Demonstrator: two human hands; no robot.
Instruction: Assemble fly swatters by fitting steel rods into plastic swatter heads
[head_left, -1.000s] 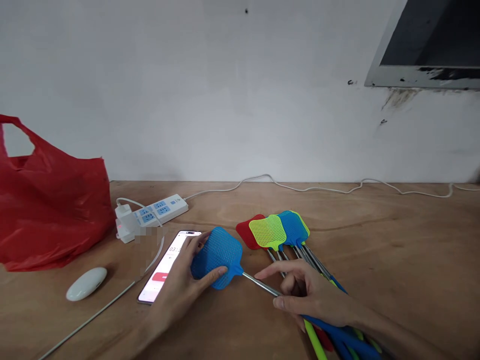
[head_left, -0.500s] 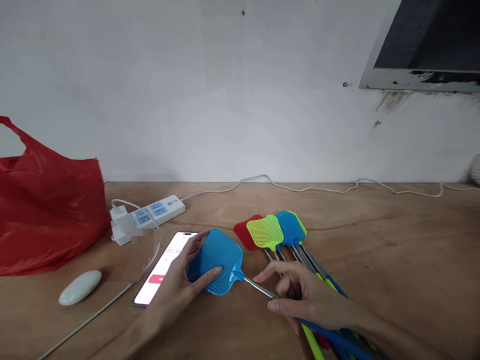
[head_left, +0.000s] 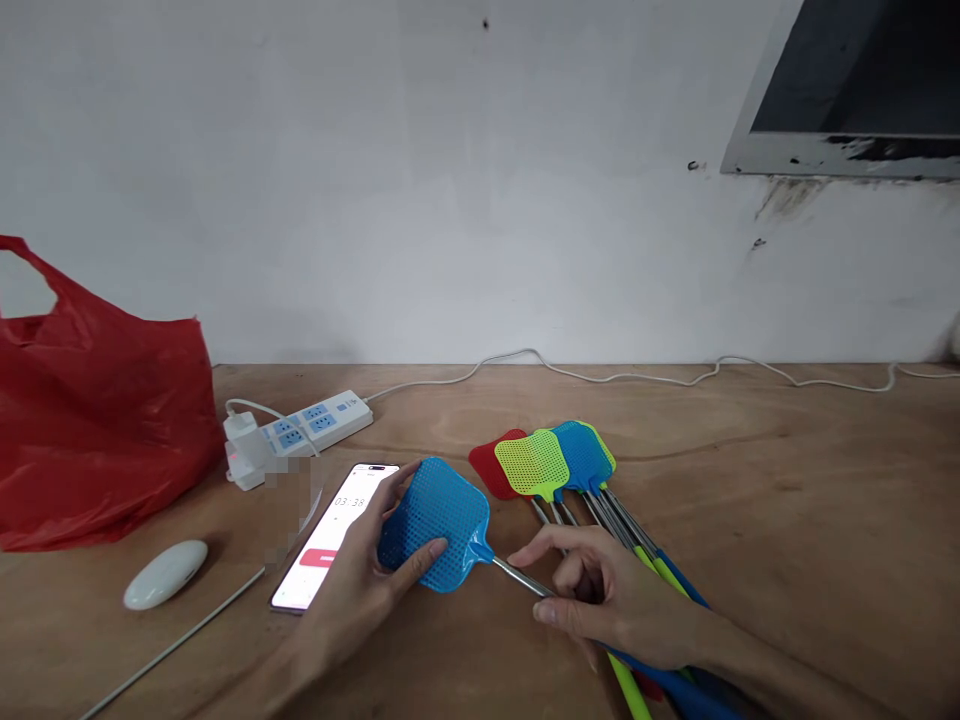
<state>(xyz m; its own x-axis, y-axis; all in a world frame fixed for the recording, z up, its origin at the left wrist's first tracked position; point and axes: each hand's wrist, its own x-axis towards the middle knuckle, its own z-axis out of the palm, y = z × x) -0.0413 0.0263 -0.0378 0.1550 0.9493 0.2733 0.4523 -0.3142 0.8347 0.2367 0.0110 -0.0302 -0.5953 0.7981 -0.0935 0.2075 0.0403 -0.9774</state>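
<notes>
A blue fly swatter [head_left: 450, 515] with a perforated square head, a metal rod and a blue handle is held in both hands. My left hand [head_left: 375, 570] grips the head from its left side, thumb on top and fingers behind. My right hand [head_left: 600, 585] is closed round the metal rod, its index finger stretched along it. Behind my right hand lies a fanned pile of fly swatters: a red head [head_left: 491, 465], a yellow-green head [head_left: 534, 465] and a blue head [head_left: 581, 455] show. Their handles are partly hidden under my right forearm.
A phone [head_left: 300, 580] showing a timer lies left of my left hand. Beyond it stand a white power strip [head_left: 341, 420] with a plugged-in charger [head_left: 244, 440] and a red plastic bag [head_left: 105, 430]. A white oval object [head_left: 166, 575] rests on the wooden table [head_left: 750, 480].
Both hands keep hold of the blue fly swatter in nearly the same place. The view has shifted very slightly; nothing was let go or picked up.
</notes>
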